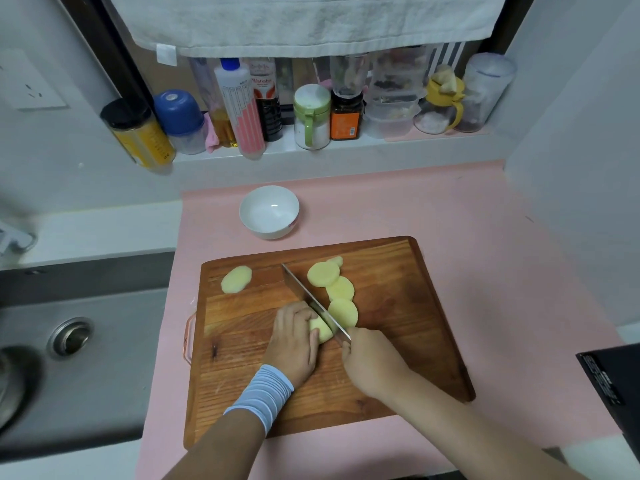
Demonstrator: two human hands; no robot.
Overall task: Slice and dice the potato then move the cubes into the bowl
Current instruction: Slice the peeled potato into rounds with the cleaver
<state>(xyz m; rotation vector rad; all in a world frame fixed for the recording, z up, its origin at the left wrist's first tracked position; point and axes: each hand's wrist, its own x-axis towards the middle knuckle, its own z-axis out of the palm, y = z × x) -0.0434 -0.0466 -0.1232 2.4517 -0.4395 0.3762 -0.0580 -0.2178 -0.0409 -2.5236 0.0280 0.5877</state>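
A wooden cutting board (398, 341) lies on a pink mat. My left hand (294, 341) curls over the uncut end of a peeled potato (322, 330), holding it down. My right hand (370, 362) grips the handle of a knife (304, 292), whose blade stands in the potato just right of my left fingers. Several round slices (341, 289) lie in a row right of the blade. One more slice (236, 279) sits alone at the board's far left. An empty white bowl (269, 211) stands behind the board.
A sink (72, 341) with a drain lies left of the mat. A ledge behind holds several bottles and jars (311, 116), with a towel (311, 22) hanging above. A black box (613, 379) sits at the right edge. A wall closes the right side.
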